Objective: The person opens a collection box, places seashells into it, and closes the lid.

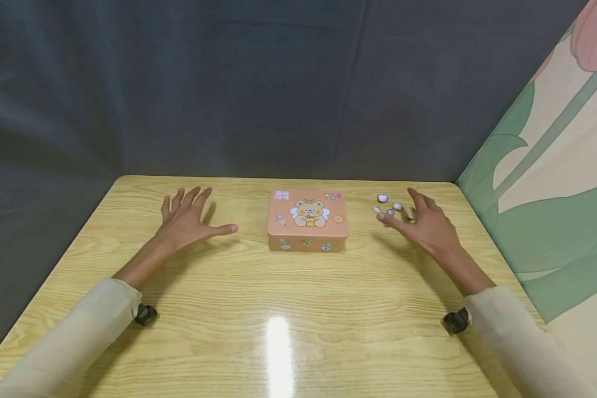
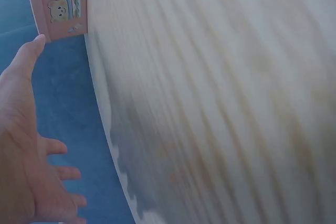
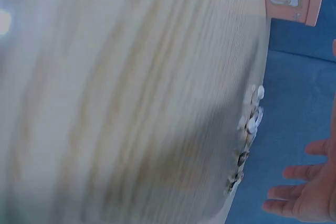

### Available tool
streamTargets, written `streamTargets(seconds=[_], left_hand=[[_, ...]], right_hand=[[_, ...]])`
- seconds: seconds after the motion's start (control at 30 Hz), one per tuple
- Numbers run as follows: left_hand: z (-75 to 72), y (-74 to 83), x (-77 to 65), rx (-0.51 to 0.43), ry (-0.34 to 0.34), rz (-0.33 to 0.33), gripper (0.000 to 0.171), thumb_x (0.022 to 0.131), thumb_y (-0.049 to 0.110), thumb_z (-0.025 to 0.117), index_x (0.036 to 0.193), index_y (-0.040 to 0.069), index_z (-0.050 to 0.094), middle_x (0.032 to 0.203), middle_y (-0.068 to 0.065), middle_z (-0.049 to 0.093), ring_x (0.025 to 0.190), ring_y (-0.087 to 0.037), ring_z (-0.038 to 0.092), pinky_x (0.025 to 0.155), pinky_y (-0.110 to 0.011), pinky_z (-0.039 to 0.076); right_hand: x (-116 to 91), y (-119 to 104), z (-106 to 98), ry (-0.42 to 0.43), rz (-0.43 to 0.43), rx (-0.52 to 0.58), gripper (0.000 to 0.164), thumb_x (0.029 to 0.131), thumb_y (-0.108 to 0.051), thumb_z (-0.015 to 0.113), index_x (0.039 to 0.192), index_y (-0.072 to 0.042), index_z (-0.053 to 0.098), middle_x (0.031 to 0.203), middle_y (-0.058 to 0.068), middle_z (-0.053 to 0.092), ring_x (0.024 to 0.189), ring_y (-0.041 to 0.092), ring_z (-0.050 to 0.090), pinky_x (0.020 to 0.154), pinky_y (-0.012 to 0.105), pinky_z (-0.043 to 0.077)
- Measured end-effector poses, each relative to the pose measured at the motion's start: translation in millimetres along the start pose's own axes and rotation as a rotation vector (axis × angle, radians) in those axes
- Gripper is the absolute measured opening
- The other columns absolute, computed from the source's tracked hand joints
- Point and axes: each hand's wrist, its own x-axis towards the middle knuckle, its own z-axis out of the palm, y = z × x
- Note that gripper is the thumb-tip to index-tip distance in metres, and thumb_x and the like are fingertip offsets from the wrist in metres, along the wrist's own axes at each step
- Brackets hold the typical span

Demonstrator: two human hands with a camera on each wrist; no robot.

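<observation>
A pink-orange box (image 1: pixel 307 213) with a cartoon bear on its lid stands closed near the table's far side. To its left, my left hand (image 1: pixel 185 224) hovers over the tabletop with fingers spread and nothing held. On the other side, my right hand (image 1: pixel 430 225) is held above the table, fingers and thumb apart. Beside and partly behind that hand lie several small shells (image 1: pixel 397 207); the right wrist view shows the shells (image 3: pixel 251 125) in a loose row below the hand. Neither hand touches the box.
The wood-grain table (image 1: pixel 219 309) reflects a bright light at its front middle. A dark cloth (image 1: pixel 239 88) hangs behind the far edge. A flower-patterned panel (image 1: pixel 562 210) borders the right side.
</observation>
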Motion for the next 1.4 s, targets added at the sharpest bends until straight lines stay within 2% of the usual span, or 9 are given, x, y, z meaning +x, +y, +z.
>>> streamTargets(seconds=[0.13, 0.23, 0.4, 0.6, 0.77, 1.0, 1.23, 1.4], left_hand=[[-0.4, 6.1, 0.4, -0.016, 0.035, 0.031, 0.129, 0.088, 0.088, 0.072, 0.181, 0.013, 0.023, 0.187, -0.025, 0.021, 0.173, -0.059, 0.007, 0.137, -0.081, -0.008], [-0.9, 10.6, 0.7, -0.027, 0.060, 0.055, 0.125, 0.090, 0.084, 0.073, 0.180, 0.013, 0.026, 0.185, -0.024, 0.026, 0.172, -0.057, 0.014, 0.138, -0.079, -0.004], [-2.3, 20.9, -2.0, -0.047, 0.071, 0.086, 0.118, 0.093, 0.078, 0.075, 0.180, 0.013, 0.028, 0.184, -0.024, 0.030, 0.170, -0.054, 0.022, 0.139, -0.079, 0.001], [0.4, 32.1, -3.9, -0.069, 0.052, 0.109, 0.113, 0.095, 0.075, 0.075, 0.179, 0.013, 0.032, 0.184, -0.024, 0.030, 0.170, -0.054, 0.024, 0.138, -0.079, 0.005], [4.8, 41.7, -3.5, -0.079, 0.047, 0.146, 0.110, 0.096, 0.074, 0.075, 0.177, 0.011, 0.036, 0.183, -0.024, 0.032, 0.171, -0.051, 0.025, 0.140, -0.077, 0.005], [12.1, 54.7, -3.6, -0.098, 0.046, 0.206, 0.107, 0.095, 0.072, 0.077, 0.175, 0.010, 0.040, 0.182, -0.021, 0.036, 0.171, -0.045, 0.029, 0.142, -0.073, 0.007], [18.0, 65.4, -4.9, -0.132, 0.048, 0.241, 0.103, 0.094, 0.070, 0.078, 0.173, 0.014, 0.044, 0.180, -0.017, 0.039, 0.168, -0.046, 0.034, 0.140, -0.071, 0.017], [21.1, 74.0, -4.9, -0.134, 0.052, 0.279, 0.100, 0.094, 0.068, 0.079, 0.172, 0.014, 0.046, 0.180, -0.018, 0.040, 0.169, -0.043, 0.034, 0.140, -0.068, 0.019]], right_hand=[[-3.8, -6.1, -0.5, -0.035, 0.020, 0.034, 0.121, 0.099, -0.087, 0.057, 0.181, -0.009, 0.017, 0.179, 0.040, 0.026, 0.150, 0.065, 0.048, 0.108, 0.087, 0.048], [-5.9, -10.6, 0.7, -0.050, 0.025, 0.051, 0.119, 0.100, -0.087, 0.056, 0.181, -0.007, 0.020, 0.178, 0.041, 0.027, 0.153, 0.064, 0.045, 0.112, 0.087, 0.045], [-10.1, -19.7, 5.8, -0.053, 0.000, 0.095, 0.114, 0.102, -0.084, 0.058, 0.176, -0.003, 0.030, 0.174, 0.038, 0.039, 0.159, 0.062, 0.040, 0.121, 0.085, 0.041], [-19.3, -31.3, 10.8, -0.074, -0.058, 0.190, 0.105, 0.104, -0.076, 0.064, 0.172, 0.000, 0.040, 0.170, 0.030, 0.051, 0.156, 0.057, 0.049, 0.122, 0.078, 0.047], [-24.5, -39.2, 16.3, -0.090, -0.087, 0.257, 0.093, 0.105, -0.070, 0.068, 0.166, -0.001, 0.050, 0.169, 0.025, 0.056, 0.150, 0.051, 0.059, 0.117, 0.071, 0.056], [-30.2, -50.0, 25.0, -0.112, -0.095, 0.314, 0.078, 0.106, -0.060, 0.073, 0.156, -0.001, 0.061, 0.157, 0.023, 0.066, 0.143, 0.046, 0.067, 0.114, 0.065, 0.060], [-36.9, -58.2, 28.5, -0.146, -0.106, 0.370, 0.068, 0.108, -0.057, 0.073, 0.152, -0.005, 0.067, 0.151, 0.018, 0.072, 0.134, 0.039, 0.072, 0.108, 0.059, 0.063], [-39.5, -60.0, 31.8, -0.149, -0.132, 0.385, 0.056, 0.110, -0.051, 0.072, 0.144, -0.007, 0.073, 0.138, 0.015, 0.079, 0.123, 0.033, 0.075, 0.096, 0.044, 0.065]])
